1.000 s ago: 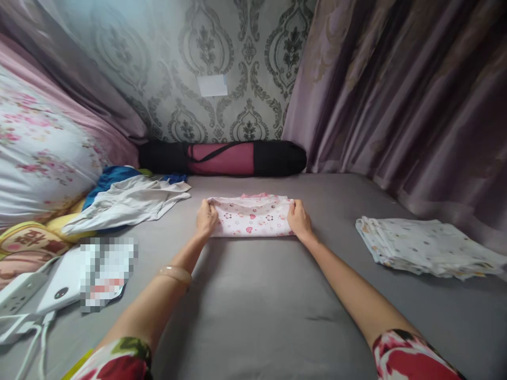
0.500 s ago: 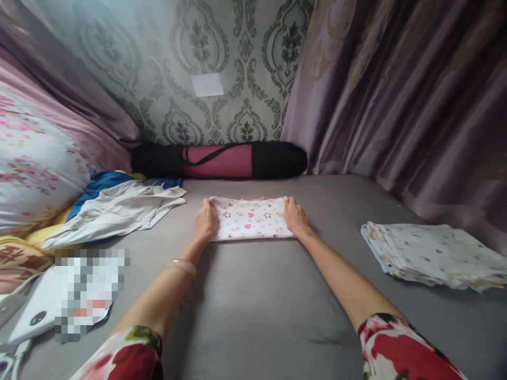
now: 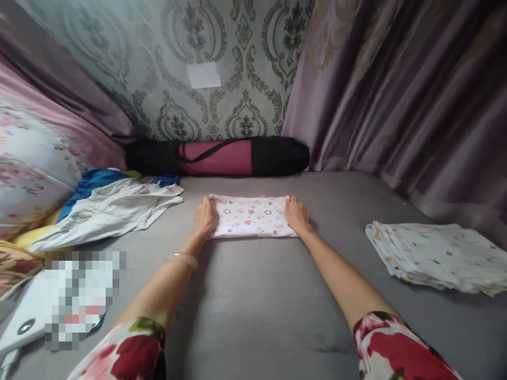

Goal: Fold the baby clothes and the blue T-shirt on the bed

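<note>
- While the left hand (image 3: 206, 217) and right hand (image 3: 297, 215) pinch the folded patterned cloth (image 3: 252, 216) by its 2 ends, a white garment (image 3: 114, 208) lies left.
- Folded stack (image 3: 435, 254) right; rolled bag (image 3: 217, 157) behind.
- Grey mattress (image 3: 257, 295), damask wallpaper (image 3: 237, 63), mauve curtain (image 3: 396, 89).

Two bare hands are in view, the left hand (image 3: 205, 217) and the right hand (image 3: 297, 215), with one pale bangle (image 3: 182, 259) on the left wrist. On the grey sheet (image 3: 257, 295) lie one folded white cloth printed with pink hearts (image 3: 251, 216), one stack of folded white spotted cloths (image 3: 435, 256), one loose pale grey garment (image 3: 114, 208) and one blue garment (image 3: 89, 182). One black-and-maroon rolled bag (image 3: 217, 157) lies along the wall, and one floral pillow (image 3: 27, 169) sits at the left.
</note>
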Demonstrator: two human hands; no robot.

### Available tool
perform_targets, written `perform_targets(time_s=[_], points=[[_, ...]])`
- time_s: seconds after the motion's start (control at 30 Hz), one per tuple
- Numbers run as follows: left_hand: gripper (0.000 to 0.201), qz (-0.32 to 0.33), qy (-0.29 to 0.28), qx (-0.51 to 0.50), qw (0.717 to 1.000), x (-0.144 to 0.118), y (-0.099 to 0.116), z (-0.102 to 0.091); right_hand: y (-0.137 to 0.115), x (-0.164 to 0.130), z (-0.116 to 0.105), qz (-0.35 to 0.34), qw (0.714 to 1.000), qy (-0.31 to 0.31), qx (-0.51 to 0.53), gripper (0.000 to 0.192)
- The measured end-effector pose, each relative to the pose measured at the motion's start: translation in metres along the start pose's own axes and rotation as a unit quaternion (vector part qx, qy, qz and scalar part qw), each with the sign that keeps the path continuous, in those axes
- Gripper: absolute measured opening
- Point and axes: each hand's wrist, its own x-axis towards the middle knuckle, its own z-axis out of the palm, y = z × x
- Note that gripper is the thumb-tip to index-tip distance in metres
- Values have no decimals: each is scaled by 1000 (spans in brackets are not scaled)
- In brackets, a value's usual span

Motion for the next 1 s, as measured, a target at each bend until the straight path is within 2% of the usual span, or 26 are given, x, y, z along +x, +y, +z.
perform_targets(time_s=[0.27,0.5,0.57,0.67,0.73,0.8,0.9,1.0], points=[[40,-39,0,19,999,3,6,0,1,6,-1,33,999,-18,16,38],[41,-85,-27,12,996,-1,11,-16,12,22,-7,24,996,-78,41,39],[42,-52,7,29,998,-7,12,-21,12,20,-13,20,995,-88,43,39],[36,73,59,64,994,-21,22,-21,-4,5,-19,-6,999,-11,30,39],[31,171,43,70,982,-33,33,-17,-26,-12,-15,-78,996,48,24,40],[30,244,10,66,968,-43,47,-8,-51,-29,-6,-182,982,33,33,42],[29,278,-14,62,958,-55,59,5,-80,-49,16,-295,954,25,48,45],[28,281,-14,57,958,-61,58,15,-88,-56,36,-318,947,6,49,48]])
